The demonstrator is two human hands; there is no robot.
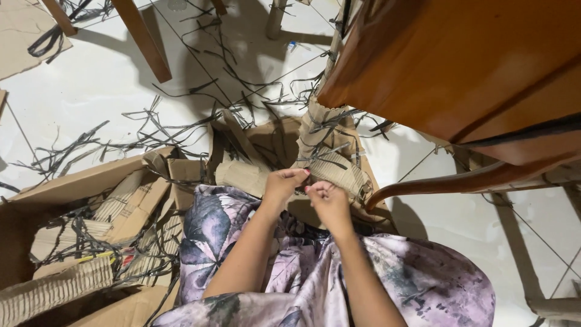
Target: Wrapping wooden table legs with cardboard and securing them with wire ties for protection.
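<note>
My left hand [282,183] and my right hand [327,199] meet above my lap, fingertips pinched together on the lower end of a strip of corrugated cardboard [339,169]. The strip runs up from my hands along a wooden chair leg [330,72], with thin dark strips lying across it. Both hands grip the cardboard's edge at the same spot. My lap is covered by a purple floral skirt [423,284].
An open cardboard box [72,181] at the left holds cardboard scraps and dark strips. Many thin dark strips [151,130] litter the white tiled floor. A wooden chair seat [472,66] overhangs at upper right, with a curved wooden rail [460,181] below it.
</note>
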